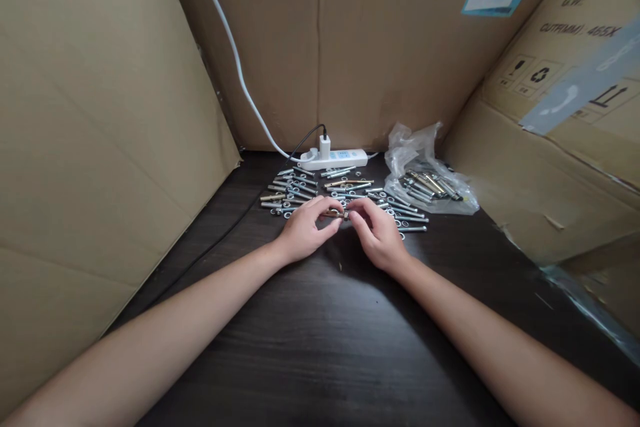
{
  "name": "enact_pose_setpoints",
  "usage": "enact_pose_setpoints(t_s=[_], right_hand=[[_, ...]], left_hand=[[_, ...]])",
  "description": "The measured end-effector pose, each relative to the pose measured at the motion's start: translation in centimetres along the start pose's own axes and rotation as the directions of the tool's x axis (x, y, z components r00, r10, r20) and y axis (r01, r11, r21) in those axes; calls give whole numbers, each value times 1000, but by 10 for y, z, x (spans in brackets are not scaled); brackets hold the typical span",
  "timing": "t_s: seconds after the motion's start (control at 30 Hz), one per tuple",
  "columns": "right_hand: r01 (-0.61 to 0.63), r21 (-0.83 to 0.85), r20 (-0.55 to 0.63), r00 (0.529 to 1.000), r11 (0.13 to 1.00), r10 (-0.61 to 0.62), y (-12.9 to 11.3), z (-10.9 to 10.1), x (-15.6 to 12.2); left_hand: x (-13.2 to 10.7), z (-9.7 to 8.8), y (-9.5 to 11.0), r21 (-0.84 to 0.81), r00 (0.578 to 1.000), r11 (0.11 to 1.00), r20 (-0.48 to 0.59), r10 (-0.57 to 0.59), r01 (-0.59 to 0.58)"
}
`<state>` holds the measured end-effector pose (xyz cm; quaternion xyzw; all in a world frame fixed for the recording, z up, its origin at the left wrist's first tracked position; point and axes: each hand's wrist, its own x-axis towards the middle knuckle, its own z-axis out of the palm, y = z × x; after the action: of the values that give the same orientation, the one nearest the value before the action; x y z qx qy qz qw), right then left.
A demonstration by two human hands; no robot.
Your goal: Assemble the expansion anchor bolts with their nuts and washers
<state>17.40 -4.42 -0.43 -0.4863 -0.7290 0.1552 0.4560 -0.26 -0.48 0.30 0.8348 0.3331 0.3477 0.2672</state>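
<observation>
A metal bolt point(332, 213) lies roughly level between the 2 hands, just above the near edge of the spread hardware, with a nut point(345, 215) at its right end. The thumb and fingers of the left hand point(303, 230) are clamped on the bolt. The right hand point(383, 235) has its thumb and index fingertips bent close together at the nut; whether they grip it, I cannot tell.

Just beyond the hands, loose bolts point(410, 218) and washers point(287, 215) lie in rough rows on the dark table point(320, 347). To the right, a clear plastic bag point(400, 147) holds more bolts. Behind the rows sits a white power strip point(336, 161) with a white adapter point(325, 146) plugged in; a black cable point(215, 240) runs from it toward the left. Cardboard point(265, 47) stands on 3 sides.
</observation>
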Motion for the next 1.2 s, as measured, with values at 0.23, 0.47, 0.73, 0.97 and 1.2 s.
enact_pose_setpoints(t_s=[0.23,0.47,0.73,0.97,1.2], right_hand=[[141,-50,-15,990,989,-142,-3,3,0],[129,-90,-16,991,987,-131,-1,3,0],[135,-248,23,991,959,-133,-1,-1,2],[137,-179,-27,989,974,-144,-5,-2,1],[125,-198,-3,992,972,-128,-2,1,2]], left_hand=[[2,1,-3,-156,998,986,-14,-63,60],[2,1,-1,-145,998,988,-27,-59,54],[0,2,-1,-47,1000,999,-6,-14,14],[1,1,-1,-40,1000,999,-21,-8,7],[1,0,-2,27,1000,1000,-17,3,-2]])
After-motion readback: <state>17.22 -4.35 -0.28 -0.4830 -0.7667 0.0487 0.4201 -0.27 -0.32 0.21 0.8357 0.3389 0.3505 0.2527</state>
